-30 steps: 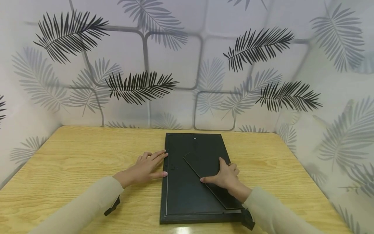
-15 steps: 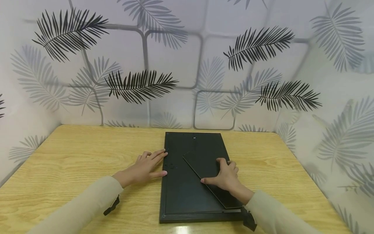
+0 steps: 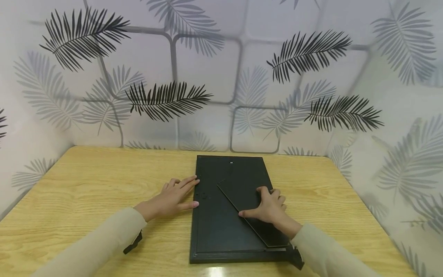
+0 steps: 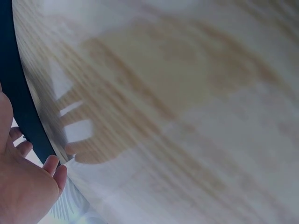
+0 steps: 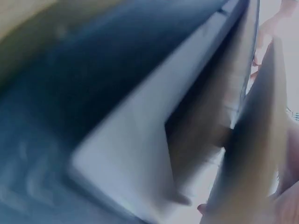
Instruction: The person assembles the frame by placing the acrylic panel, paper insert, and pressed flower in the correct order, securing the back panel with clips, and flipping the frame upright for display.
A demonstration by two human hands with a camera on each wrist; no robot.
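Note:
A black picture frame (image 3: 221,227) lies back side up on the wooden table. Its easel stand (image 3: 256,227), a flat dark strip, slants across the right half of the back. My left hand (image 3: 173,200) rests against the frame's left edge with fingers and thumb extended; the left wrist view shows that hand (image 4: 28,182) beside the dark edge. The right hand (image 3: 268,207) spans the stand, its thumb at the stand's left edge and its bent fingers near the frame's right edge. The right wrist view shows the stand (image 5: 252,140) tilted away from the back.
The wood-grain table (image 3: 121,169) extends on both sides of the frame. A leaf-patterned covering (image 3: 214,77) rises behind the table and along its sides. Dark wrist-worn devices show under both sleeves.
Both hands keep nearly the same places on the frame. The right index finger has bent in slightly, while the frame and stand look unmoved.

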